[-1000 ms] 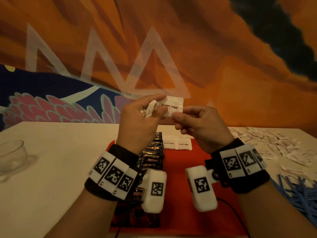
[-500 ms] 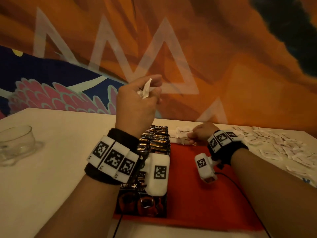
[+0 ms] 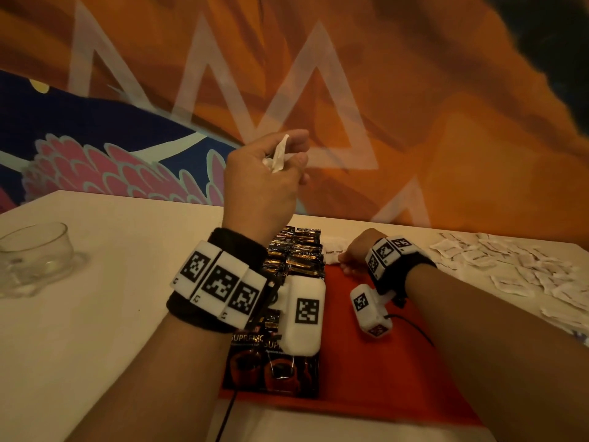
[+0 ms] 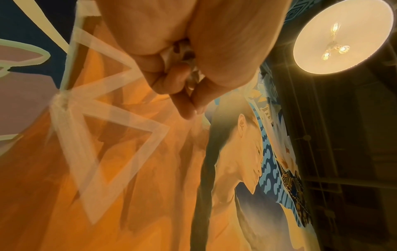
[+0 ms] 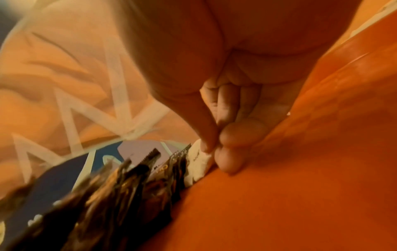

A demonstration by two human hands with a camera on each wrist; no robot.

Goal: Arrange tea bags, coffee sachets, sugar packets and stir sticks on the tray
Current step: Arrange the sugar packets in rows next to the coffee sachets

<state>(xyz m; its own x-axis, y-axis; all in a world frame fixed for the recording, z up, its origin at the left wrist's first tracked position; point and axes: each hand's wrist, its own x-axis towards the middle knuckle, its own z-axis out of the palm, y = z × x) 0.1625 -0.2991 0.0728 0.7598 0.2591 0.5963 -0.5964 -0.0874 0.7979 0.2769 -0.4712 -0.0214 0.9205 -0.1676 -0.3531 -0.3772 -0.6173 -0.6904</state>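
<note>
My left hand (image 3: 287, 154) is raised above the table and grips white sugar packets (image 3: 279, 153) in its curled fingers (image 4: 178, 76). A red tray (image 3: 382, 362) lies in front of me. Dark coffee sachets (image 3: 293, 260) fill a row along its left side. My right hand (image 3: 353, 260) is down at the tray's far end, pinching a white brown-sugar packet (image 5: 200, 163) between thumb and fingers (image 5: 229, 161), right beside the coffee sachets (image 5: 128, 178). More white sugar packets (image 3: 333, 250) lie at that far end.
A heap of loose white sugar packets (image 3: 526, 272) covers the table to the right of the tray. A clear glass bowl (image 3: 32, 256) stands at the left. The white table (image 3: 111, 314) ends at a painted wall (image 3: 414, 122).
One second ago both hands held a brown-sugar packet in the air. The right hand has since gone down to the tray's far end with it; the left hand stays raised with its packets.
</note>
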